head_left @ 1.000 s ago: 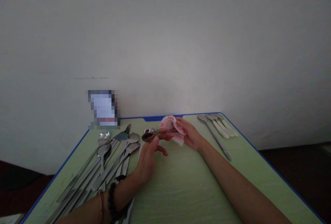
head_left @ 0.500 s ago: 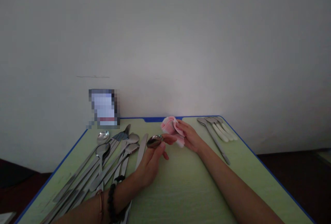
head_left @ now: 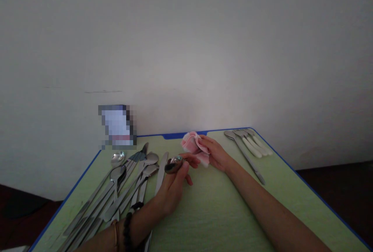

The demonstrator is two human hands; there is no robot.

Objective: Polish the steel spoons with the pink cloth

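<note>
Fingers of my left hand [head_left: 174,185] are closed on a metal spoon [head_left: 174,165], its shiny bowl pointing left and its handle mostly hidden. Just beyond it, my right hand [head_left: 215,153] grips a crumpled pink-and-white cloth [head_left: 194,144]. The cloth hangs close to the left fingertips; I cannot tell whether they touch. Loose metal spoons [head_left: 118,173] and other long-handled cutlery lie in a pile left of my left hand. A table knife [head_left: 161,172] rests at that pile's right side, partly behind my left wrist.
Right of my right hand lie a long metal spoon [head_left: 246,157] and several white-handled forks [head_left: 256,143]. A blurred phone-like screen [head_left: 116,124] leans against the wall [head_left: 186,50] at the back left. The green table [head_left: 215,213] has a blue edge.
The spoon's bowl has turned slightly in my left hand. Both hands stay close together, the right still holding the cloth. The camera view has tilted a little.
</note>
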